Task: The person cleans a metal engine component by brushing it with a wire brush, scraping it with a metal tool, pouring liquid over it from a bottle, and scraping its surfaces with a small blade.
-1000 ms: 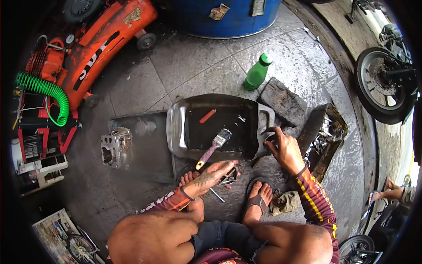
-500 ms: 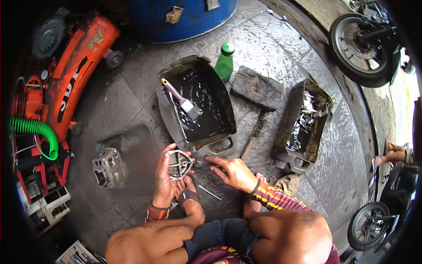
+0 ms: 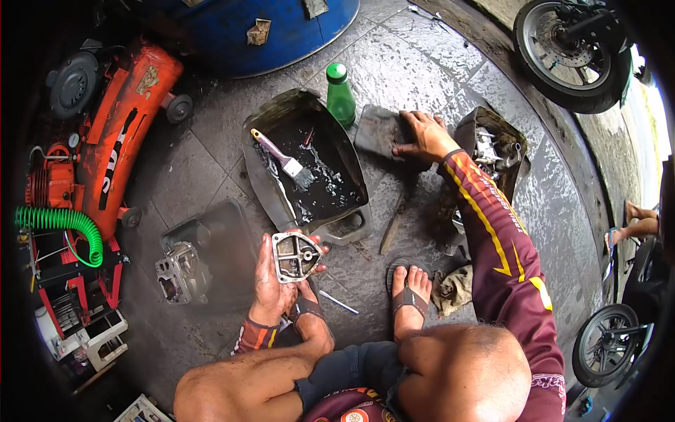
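Observation:
A metal cover with inner ribs (image 3: 297,257) rests in my left hand (image 3: 271,283), its ribbed side facing up and my fingers around its edge. My right hand (image 3: 427,138) is spread over the right part of a dark block (image 3: 380,130), thumb and fingertips on it. Between the hands lies a cut-open container (image 3: 257,184) with dark liquid. A paintbrush (image 3: 281,156) leans inside it, bristles in the liquid, near a small red item (image 3: 309,136). A wooden handle (image 3: 391,228) points down from beneath the block.
A green bottle (image 3: 340,98) stands behind the block. Right is a container of metal parts (image 3: 517,126); left, a tray (image 3: 232,246) with an engine part (image 3: 184,273). A cloth (image 3: 453,290) and a thin metal rod (image 3: 338,302) lie near my feet. A red compressor (image 3: 126,133) stands far left.
My left hand has picked up the metal cover and raised it. My right hand has moved from the container's handle to the block. The container has turned, and the brush lies differently in it.

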`<state>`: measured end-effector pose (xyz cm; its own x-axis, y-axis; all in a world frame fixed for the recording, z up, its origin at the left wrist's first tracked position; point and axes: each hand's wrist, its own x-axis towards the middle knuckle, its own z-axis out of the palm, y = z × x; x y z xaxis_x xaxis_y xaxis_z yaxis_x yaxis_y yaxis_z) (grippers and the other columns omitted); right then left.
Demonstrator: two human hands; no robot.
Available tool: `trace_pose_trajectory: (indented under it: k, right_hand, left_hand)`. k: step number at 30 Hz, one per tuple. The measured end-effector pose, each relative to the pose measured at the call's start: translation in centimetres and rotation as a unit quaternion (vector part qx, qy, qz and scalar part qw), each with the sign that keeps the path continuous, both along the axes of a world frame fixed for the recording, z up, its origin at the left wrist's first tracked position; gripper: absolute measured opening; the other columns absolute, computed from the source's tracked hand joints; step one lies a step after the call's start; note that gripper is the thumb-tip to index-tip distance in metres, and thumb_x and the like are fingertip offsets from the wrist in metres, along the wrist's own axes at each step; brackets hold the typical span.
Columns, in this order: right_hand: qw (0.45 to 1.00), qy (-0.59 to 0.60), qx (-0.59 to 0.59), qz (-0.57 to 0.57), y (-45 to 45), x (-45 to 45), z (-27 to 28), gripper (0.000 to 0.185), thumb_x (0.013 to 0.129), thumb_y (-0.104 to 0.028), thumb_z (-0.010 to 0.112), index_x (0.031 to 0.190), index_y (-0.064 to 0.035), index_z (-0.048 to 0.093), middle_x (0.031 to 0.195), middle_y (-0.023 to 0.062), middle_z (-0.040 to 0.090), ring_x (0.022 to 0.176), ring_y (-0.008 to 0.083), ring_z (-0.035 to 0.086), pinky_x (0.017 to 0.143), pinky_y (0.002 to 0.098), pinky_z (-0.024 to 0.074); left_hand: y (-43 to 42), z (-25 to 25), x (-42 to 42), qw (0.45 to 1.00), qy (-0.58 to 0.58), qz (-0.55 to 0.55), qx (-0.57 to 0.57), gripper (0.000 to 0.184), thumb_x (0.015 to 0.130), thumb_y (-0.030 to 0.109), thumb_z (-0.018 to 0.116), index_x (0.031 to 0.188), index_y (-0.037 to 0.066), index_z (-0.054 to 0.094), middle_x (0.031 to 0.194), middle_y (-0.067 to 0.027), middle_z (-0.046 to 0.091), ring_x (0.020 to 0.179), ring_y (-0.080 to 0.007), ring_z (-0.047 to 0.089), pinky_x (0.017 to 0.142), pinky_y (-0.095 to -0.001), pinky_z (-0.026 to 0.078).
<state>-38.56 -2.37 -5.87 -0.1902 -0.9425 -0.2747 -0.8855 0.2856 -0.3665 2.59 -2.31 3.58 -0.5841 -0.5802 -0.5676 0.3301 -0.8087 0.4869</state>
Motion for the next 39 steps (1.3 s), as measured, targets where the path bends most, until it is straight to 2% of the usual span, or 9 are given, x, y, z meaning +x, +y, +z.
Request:
trace_pose_trajectory:
  k: [5,7,9,16,19,22,30,35,39]
  right_hand:
    - [0.992,0.093,-0.067,0.062,3.8,5.0,1.3,0.086,0.08,-0.039,0.077,0.151,-0.0155,0.034,0.156,0.0138,0.032,0.148,0.0351,0.02,0.119,0.0565,0.0183]
    - [0.952,-0.041,-0.293,-0.076,6.5,8.7,3.1,0.063,0.085,-0.01,0.068,0.143,-0.0052,0.042,0.139,0.0221,0.045,0.131,0.0407,0.042,0.11,0.0504,0.0343]
    - [0.915,-0.146,-0.321,-0.197,10.8,13.6,4.8,0.054,0.086,-0.006,0.066,0.136,0.0001,0.047,0.125,0.0251,0.052,0.118,0.0436,0.049,0.105,0.0488,0.0385]
    - [0.917,-0.121,-0.212,-0.316,17.7,21.2,-0.2,0.074,0.076,-0.032,0.082,0.137,-0.0103,0.045,0.112,0.0246,0.052,0.1,0.0429,0.056,0.087,0.0494,0.0483]
    - [0.94,-0.082,-0.158,-0.29,16.3,22.2,-1.9,0.089,0.075,-0.038,0.082,0.148,-0.0222,0.034,0.126,0.0231,0.048,0.115,0.0421,0.051,0.092,0.0529,0.046]
    - [0.945,-0.073,-0.15,-0.28,15.7,21.7,-2.5,0.094,0.076,-0.039,0.08,0.153,-0.0273,0.027,0.135,0.0217,0.045,0.121,0.042,0.047,0.094,0.056,0.0441]
    - [0.965,-0.136,-0.12,-0.19,14.7,20.5,-1.2,0.037,0.09,-0.034,0.064,0.124,-0.02,0.062,0.103,0.0183,0.063,0.095,0.0379,0.066,0.075,0.0479,0.0548]
    - [0.953,-0.154,-0.095,-0.242,17.2,19.5,-0.4,0.036,0.086,-0.038,0.069,0.113,-0.0139,0.067,0.104,0.0185,0.062,0.1,0.0381,0.064,0.077,0.0483,0.0545]
    - [0.947,-0.153,-0.092,-0.267,17.1,20.6,-0.4,0.039,0.08,-0.034,0.075,0.111,-0.0143,0.065,0.115,0.0174,0.055,0.113,0.0365,0.055,0.086,0.0486,0.0511]
  left_hand:
    - [-1.4,0.2,-1.8,0.999,0.014,-0.047,-0.016,0.05,0.106,0.035,0.038,0.134,-0.006,0.046,0.139,-0.0305,0.049,0.128,-0.0493,0.049,0.102,-0.0593,0.048]
    - [-2.0,1.3,-3.1,0.995,-0.041,-0.065,-0.06,0.038,0.106,0.02,0.039,0.133,-0.007,0.045,0.138,-0.0289,0.05,0.126,-0.0452,0.053,0.102,-0.0554,0.051]
    - [-2.6,1.6,-4.3,0.991,-0.075,-0.077,-0.08,0.036,0.106,0.018,0.041,0.132,-0.006,0.045,0.137,-0.0271,0.052,0.122,-0.0406,0.058,0.098,-0.0528,0.055]
    - [-5.0,-1.5,-8.2,0.97,-0.126,-0.153,-0.141,0.035,0.106,0.032,0.041,0.133,0.01,0.046,0.117,-0.0158,0.065,0.102,-0.0323,0.068,0.086,-0.0557,0.058]
    - [-6.0,-1.9,-10.3,0.943,-0.155,-0.23,-0.186,0.035,0.105,0.037,0.044,0.131,0.013,0.046,0.106,-0.0132,0.067,0.082,-0.0271,0.072,0.063,-0.0417,0.064]
    - [-6.4,0.5,-13.3,0.911,-0.163,-0.277,-0.257,0.03,0.104,0.031,0.046,0.127,0.012,0.045,0.102,-0.0114,0.066,0.08,-0.0246,0.071,0.062,-0.0395,0.064]
    - [-8.6,8.1,-17.2,0.851,-0.248,-0.341,-0.314,0.034,0.103,0.026,0.048,0.131,0.007,0.044,0.115,-0.0091,0.06,0.093,-0.0192,0.068,0.074,-0.0363,0.062]
    - [-10.2,8.5,-18.8,0.719,-0.347,-0.455,-0.396,0.036,0.103,0.021,0.047,0.134,0.005,0.042,0.12,-0.0104,0.056,0.103,-0.0183,0.062,0.075,-0.036,0.063]
    - [-9.2,3.7,-22.3,0.722,-0.32,-0.444,-0.422,0.039,0.099,0.018,0.053,0.132,0.0,0.044,0.117,-0.0146,0.057,0.098,-0.0212,0.062,0.067,-0.0336,0.063]
